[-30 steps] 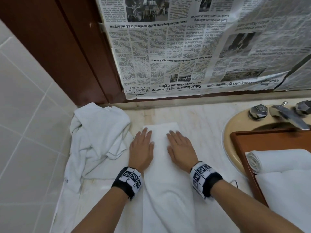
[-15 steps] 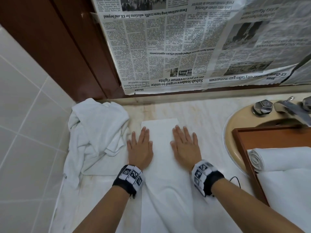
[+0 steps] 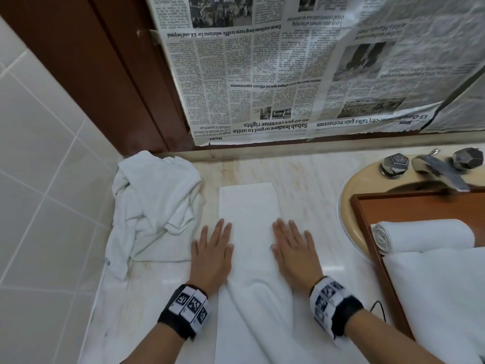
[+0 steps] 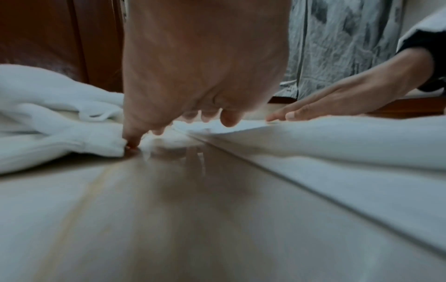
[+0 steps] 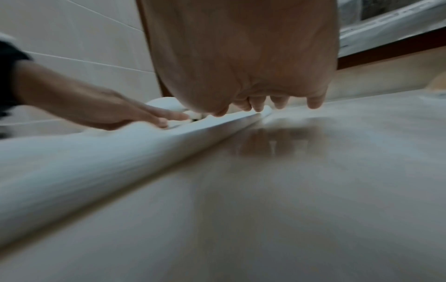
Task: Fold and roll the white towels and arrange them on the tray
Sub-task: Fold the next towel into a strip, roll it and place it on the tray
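Both hands are lying flat, so no grip is closing on anything right now. The left hand is pressing down with straight fingers on the left edge of the folded towel. The right hand is doing the same on the right edge. Part of each hand is resting on the towel and part on the worktop beside it.

The folded towel is lying in a long, thin strip on the worktop. Its long way is running straight away from the person, toward the wall. The far end is sitting past the fingertips, flat and neat. The near end is coming down between the two wrists and looks a bit bumpy there. Both hands are about the same way from either end, so either end could start the roll, and I think rolling is the next job.

To the left, a messy pile of towels is sitting just beside the left hand, and the left wrist view shows the thumb touching it. It could get caught in the roll. To the right, the brown tray is resting over the sink, with one rolled towel already on it. The tap is behind the tray. Newspaper is hanging on the wall.
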A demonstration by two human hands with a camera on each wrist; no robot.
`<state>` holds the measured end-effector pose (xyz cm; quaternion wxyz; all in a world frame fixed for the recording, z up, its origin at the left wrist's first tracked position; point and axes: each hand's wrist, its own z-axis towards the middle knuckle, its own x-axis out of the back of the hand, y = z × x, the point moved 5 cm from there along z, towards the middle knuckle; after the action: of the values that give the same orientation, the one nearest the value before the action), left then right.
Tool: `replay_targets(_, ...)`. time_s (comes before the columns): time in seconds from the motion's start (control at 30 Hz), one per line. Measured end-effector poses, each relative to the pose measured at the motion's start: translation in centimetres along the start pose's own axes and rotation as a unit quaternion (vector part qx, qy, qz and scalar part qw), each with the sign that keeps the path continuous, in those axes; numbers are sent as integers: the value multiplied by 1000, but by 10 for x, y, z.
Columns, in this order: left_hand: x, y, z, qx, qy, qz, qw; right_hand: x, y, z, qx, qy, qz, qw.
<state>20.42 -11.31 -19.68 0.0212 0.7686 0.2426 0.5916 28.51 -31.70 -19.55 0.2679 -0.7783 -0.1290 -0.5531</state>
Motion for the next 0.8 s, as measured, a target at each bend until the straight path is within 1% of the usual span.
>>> replay_targets(0.07, -13, 3, -18, -10, -22, 15, 1000, -15, -12, -24, 40, 9, -14, 999)
replay_targets(0.17, -24, 4, -32, -5, -7, 26, 1000, -29, -13, -46, 23, 5, -10, 1000)
replay_targets(0.23, -27, 10, -29, 9, -14, 26, 1000, -26, -6, -43, 17, 11, -14, 1000)
replay_targets(0.33, -23, 23, -10, 18, -17, 54, 998, -20, 9, -24, 15, -13, -33, 999)
replay_targets(0.43, -16, 35, 21, 24, -23, 54, 998, -5, 24, 2, 28, -37, -40, 998)
replay_targets(0.5, -11, 43, 41, 21, -25, 47, 998, 5, 34, 20, 38, -42, -39, 998)
replay_targets(0.67, 1, 53, 79, 25, -18, 34, 999, 22, 52, 64, 35, -50, -41, 997)
replay_targets(0.8, 11, 55, 88, 25, -10, 3, 1000, 36, 53, 78, 25, -50, -15, 998)
